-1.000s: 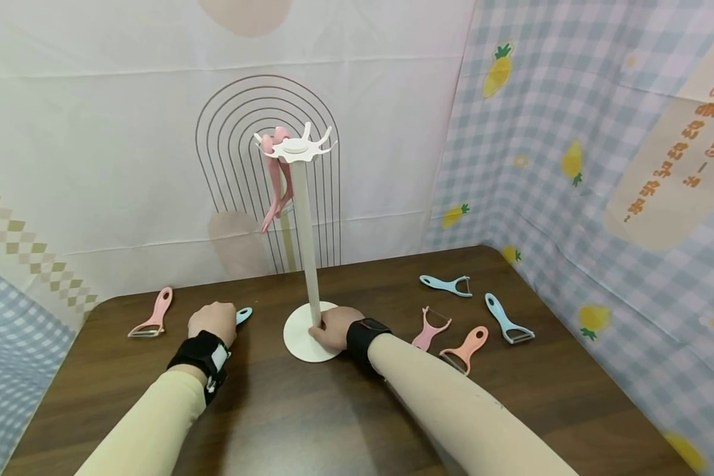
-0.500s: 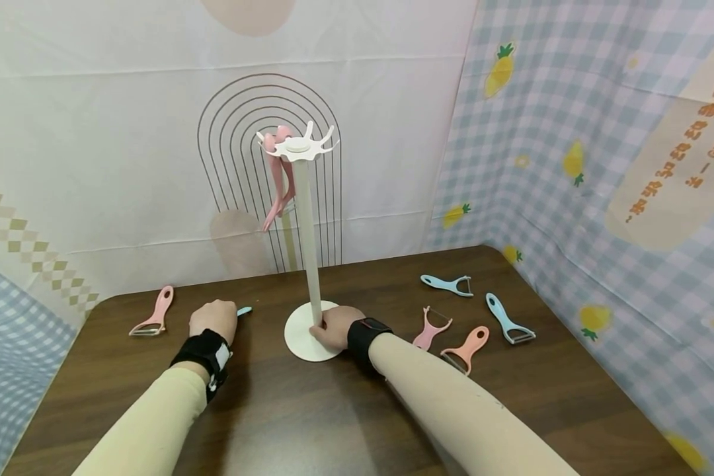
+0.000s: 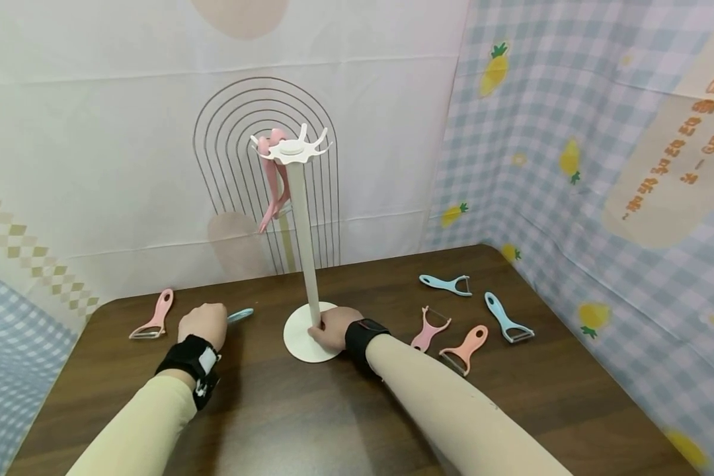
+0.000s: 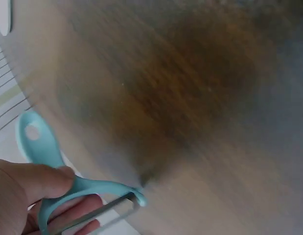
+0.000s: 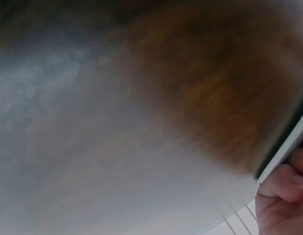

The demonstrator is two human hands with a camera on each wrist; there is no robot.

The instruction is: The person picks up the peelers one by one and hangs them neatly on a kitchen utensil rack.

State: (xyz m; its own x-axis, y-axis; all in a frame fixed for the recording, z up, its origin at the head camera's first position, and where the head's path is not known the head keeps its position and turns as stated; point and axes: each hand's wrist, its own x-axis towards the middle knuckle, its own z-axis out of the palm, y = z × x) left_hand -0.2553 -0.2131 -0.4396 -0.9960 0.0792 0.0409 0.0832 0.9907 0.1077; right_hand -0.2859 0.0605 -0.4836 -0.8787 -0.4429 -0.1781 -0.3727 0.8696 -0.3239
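My left hand is low over the table's left part, holding a light-blue Y-shaped peeler by its handle. In the left wrist view the thumb presses on the peeler and the fingers lie behind its blade; in the head view only the handle end sticks out to the right. A white rack with curved hooks on top stands upright. At its round base, my right hand grips beside the pole. Pink peelers hang from the hooks on the left side.
One pink peeler lies left of my left hand. To the right of the rack lie two blue peelers, a pink peeler and an orange peeler. A white cloth wall rises behind the table, with a checked cloth at the right.
My left hand has shifted slightly to the left with the blue peeler, and more of its handle shows. The right hand stays at the rack's base.
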